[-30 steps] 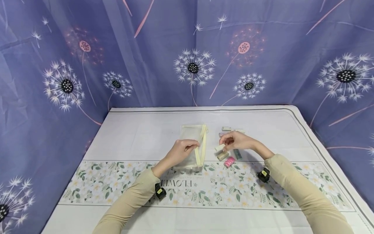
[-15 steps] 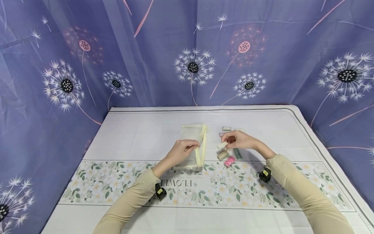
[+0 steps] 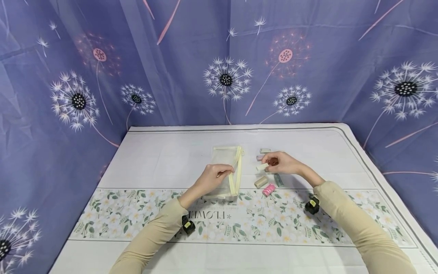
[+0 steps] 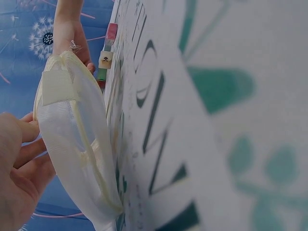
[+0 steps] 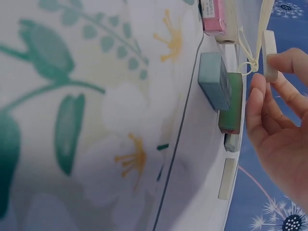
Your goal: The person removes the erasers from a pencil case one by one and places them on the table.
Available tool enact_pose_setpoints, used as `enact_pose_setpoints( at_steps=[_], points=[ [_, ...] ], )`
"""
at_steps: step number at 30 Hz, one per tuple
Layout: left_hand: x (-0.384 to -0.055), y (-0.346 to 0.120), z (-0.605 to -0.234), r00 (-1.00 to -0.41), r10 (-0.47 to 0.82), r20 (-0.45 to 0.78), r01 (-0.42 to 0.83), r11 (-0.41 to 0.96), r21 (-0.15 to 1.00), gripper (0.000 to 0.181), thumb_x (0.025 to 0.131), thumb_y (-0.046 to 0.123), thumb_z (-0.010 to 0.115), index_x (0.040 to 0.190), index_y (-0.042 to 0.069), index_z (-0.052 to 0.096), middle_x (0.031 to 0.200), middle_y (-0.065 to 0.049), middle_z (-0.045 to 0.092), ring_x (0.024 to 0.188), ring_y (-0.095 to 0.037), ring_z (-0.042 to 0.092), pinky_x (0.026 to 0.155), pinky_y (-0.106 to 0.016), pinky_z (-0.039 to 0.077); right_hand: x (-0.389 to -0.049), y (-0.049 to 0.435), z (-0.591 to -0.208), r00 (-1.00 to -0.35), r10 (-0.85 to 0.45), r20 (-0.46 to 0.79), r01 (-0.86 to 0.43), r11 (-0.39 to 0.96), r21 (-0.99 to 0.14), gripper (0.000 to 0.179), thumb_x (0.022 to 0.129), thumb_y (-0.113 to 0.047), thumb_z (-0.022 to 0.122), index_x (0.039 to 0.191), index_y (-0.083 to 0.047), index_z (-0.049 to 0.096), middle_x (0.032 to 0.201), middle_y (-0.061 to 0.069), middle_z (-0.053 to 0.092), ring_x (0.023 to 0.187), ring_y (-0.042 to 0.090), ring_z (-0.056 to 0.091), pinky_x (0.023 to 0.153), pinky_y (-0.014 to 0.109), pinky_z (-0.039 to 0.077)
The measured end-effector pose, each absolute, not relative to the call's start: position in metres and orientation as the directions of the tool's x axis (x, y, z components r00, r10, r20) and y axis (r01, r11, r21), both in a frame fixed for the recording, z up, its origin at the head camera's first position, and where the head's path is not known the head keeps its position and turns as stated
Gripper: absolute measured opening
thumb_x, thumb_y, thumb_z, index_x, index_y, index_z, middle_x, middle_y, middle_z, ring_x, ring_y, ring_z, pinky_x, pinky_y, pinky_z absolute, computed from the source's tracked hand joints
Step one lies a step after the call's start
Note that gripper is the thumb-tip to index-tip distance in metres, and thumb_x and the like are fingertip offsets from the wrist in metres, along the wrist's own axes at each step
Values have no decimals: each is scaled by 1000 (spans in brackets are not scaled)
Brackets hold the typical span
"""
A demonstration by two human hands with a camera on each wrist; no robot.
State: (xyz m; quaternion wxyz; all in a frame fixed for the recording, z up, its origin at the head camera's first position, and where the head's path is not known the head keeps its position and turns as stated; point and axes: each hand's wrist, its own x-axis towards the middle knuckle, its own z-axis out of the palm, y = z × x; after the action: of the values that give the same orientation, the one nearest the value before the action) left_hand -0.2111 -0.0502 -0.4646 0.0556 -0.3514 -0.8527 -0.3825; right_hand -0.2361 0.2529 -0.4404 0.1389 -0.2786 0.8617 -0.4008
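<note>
A see-through mesh zipper pouch point(image 3: 220, 155) with pale yellow trim lies on the table, its zipped side gaping. My left hand point(image 3: 213, 178) pinches the edge of its opening; the left wrist view shows the pouch point(image 4: 79, 130) bulging beside the fingers. My right hand point(image 3: 283, 163) holds a small white eraser point(image 3: 262, 166) between thumb and fingertips, raised over the other erasers. In the right wrist view that eraser point(image 5: 270, 55) is seen edge-on. Below the hand lie a tan eraser point(image 3: 261, 182), a dark teal one point(image 3: 278, 180) and a pink one point(image 3: 269, 189).
Behind my right hand lie a grey-green eraser point(image 3: 265, 150) and a lilac one point(image 3: 259, 157), partly covered. A pale eraser point(image 5: 226, 179) lies apart in the right wrist view. The white tablecloth point(image 3: 164, 152) has a floral band. A blue dandelion curtain point(image 3: 184, 76) hangs behind.
My right hand has shifted slightly right and away from me with the white eraser, uncovering more of the tan one. The left hand and the pouch have barely moved.
</note>
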Motion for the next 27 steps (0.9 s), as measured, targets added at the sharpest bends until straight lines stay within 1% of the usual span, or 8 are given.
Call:
enact_pose_setpoints(
  at_steps=[3, 8, 15, 22, 27],
  points=[
    [-211, -50, -464, -749, 554, 363, 640, 462, 614, 18, 89, 12, 57, 102, 12, 70, 104, 0, 69, 91, -9, 66, 70, -12, 53, -236, 253, -441, -825, -566, 8, -381, 546, -746, 22, 80, -2, 64, 102, 2, 61, 87, 12, 62, 73, 19, 56, 66, 25, 52],
    [-211, -50, -464, -752, 554, 358, 636, 465, 616, 18, 90, 12, 57, 101, 12, 70, 104, 1, 69, 91, -9, 66, 70, -12, 53, -244, 260, -456, -840, -543, 8, -381, 579, -721, 20, 80, -6, 66, 100, -6, 62, 87, 5, 62, 73, 13, 54, 66, 23, 51],
    [-211, -50, -464, -750, 558, 355, 636, 461, 619, 18, 90, 12, 57, 102, 12, 69, 105, 0, 69, 94, -10, 66, 72, -12, 53, -248, 267, -461, -868, -495, 31, -355, 577, -736, 16, 82, -11, 65, 97, -13, 60, 80, 3, 57, 67, 14, 51, 60, 24, 49],
    [-212, -50, -463, -740, 576, 348, 643, 451, 619, 18, 90, 12, 56, 103, 11, 69, 105, -1, 69, 96, -11, 65, 76, -12, 53, -247, 269, -459, -867, -497, 29, -354, 575, -738, 17, 83, -12, 65, 99, -8, 59, 81, 5, 56, 67, 16, 53, 59, 23, 49],
    [-213, -50, -461, -728, 593, 345, 652, 441, 617, 19, 90, 10, 55, 103, 10, 69, 104, -2, 69, 96, -13, 66, 77, -13, 53, -247, 271, -457, -884, -467, 30, -348, 613, -709, 16, 82, -13, 65, 98, -10, 60, 84, 4, 59, 70, 14, 56, 63, 22, 50]
  ],
)
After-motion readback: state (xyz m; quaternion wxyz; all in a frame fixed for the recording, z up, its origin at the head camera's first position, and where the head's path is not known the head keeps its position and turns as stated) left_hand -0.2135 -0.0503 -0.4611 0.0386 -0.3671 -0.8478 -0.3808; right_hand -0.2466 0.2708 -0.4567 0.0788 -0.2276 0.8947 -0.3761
